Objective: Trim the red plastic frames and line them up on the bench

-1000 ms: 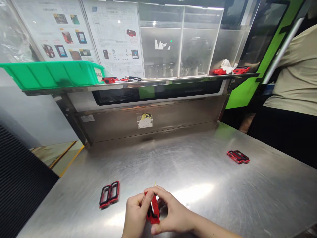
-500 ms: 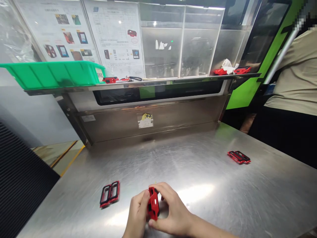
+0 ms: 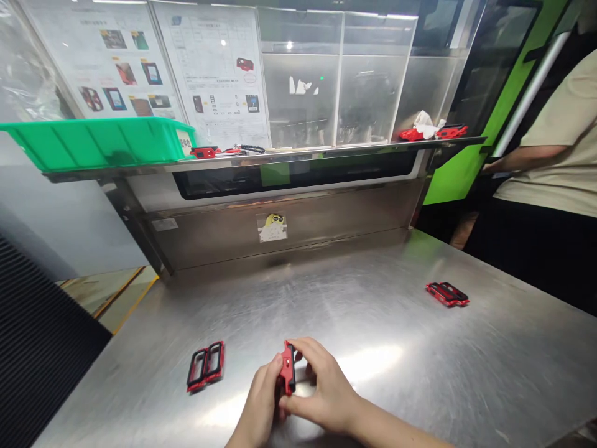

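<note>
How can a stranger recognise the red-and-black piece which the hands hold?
Over the near part of the metal table, the left hand and right hand face each other. They hold the red-and-black piece, seen edge-on. Unlike the left double frame and right double frame lying on the table, it is gripped.

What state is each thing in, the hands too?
Held red piece: gripped between both hands, seen from its side.
Left hand: closed on it.
Right hand: thumb and fingers around it.
Left piece: lying on the table, untouched.
Right piece: lying on the table, untouched.
Green bin: upright on the shelf, inside hidden.
White wad: crumpled.
</note>
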### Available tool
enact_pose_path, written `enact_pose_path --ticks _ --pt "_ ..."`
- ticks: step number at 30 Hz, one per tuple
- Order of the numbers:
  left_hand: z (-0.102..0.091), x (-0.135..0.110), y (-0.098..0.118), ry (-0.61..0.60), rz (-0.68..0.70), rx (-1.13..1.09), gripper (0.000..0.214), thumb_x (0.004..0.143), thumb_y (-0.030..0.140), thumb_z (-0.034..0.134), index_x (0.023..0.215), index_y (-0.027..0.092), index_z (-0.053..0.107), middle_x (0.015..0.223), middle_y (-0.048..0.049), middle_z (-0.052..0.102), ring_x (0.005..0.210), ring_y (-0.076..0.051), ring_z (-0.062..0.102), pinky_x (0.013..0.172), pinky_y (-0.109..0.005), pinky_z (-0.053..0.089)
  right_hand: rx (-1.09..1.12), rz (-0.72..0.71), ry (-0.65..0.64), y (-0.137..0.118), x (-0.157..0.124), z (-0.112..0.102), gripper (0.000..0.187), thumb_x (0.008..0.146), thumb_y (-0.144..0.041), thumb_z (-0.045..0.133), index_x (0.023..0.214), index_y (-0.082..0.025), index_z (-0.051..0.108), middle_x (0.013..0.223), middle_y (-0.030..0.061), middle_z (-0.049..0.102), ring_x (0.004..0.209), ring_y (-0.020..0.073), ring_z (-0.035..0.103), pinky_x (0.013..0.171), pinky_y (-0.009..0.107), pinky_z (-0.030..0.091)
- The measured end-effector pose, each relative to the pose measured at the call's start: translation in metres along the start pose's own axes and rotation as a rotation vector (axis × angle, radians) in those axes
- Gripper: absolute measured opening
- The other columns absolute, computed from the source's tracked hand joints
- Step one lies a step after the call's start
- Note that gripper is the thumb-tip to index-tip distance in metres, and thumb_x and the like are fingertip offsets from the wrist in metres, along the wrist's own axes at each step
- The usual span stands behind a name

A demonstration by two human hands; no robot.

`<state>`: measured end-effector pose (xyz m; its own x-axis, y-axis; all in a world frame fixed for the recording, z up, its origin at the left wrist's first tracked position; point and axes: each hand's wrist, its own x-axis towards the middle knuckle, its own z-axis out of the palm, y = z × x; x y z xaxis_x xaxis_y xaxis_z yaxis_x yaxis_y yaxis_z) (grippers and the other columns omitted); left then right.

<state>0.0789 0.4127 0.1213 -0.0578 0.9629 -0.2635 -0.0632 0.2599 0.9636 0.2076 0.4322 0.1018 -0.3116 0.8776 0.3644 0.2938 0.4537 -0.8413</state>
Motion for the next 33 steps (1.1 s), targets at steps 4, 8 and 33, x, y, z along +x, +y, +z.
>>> enact_pose_path --ticks 4,8,33 --pt "0.001 0.004 0.003 -0.069 0.044 0.084 0.058 0.072 0.071 0.041 0.048 0.019 0.047 0.038 0.0056 0.038 0.04 -0.011 0.038 0.046 -0.024 0.031 0.045 0.049 0.024 0.0 0.002 -0.001 0.065 0.053 -0.013 0.078 0.114 -0.019 0.055 0.097 0.0055 0.059 0.086 0.0221 0.055 0.064 0.027 0.046" --pt "-0.004 0.013 -0.004 -0.118 0.12 0.112 0.059 0.073 0.072 0.037 0.052 0.019 0.046 0.042 0.0053 0.04 0.04 -0.01 0.036 0.043 -0.024 0.029 0.072 0.034 0.046 0.0 0.002 -0.001 0.066 0.054 -0.01 0.075 0.115 -0.02 0.054 0.098 0.0048 0.059 0.084 0.021 0.055 0.061 0.026 0.044" --pt "-0.022 0.014 -0.003 0.005 0.947 0.647 0.022 0.091 0.025 0.037 0.076 0.023 0.054 0.057 0.0039 0.059 0.048 -0.011 0.056 0.049 -0.02 0.041 0.251 -0.013 -0.141 0.004 0.004 -0.003 0.058 0.074 -0.073 0.049 0.08 -0.016 0.058 0.073 0.0019 0.052 0.064 0.0152 0.047 0.054 0.023 0.036"
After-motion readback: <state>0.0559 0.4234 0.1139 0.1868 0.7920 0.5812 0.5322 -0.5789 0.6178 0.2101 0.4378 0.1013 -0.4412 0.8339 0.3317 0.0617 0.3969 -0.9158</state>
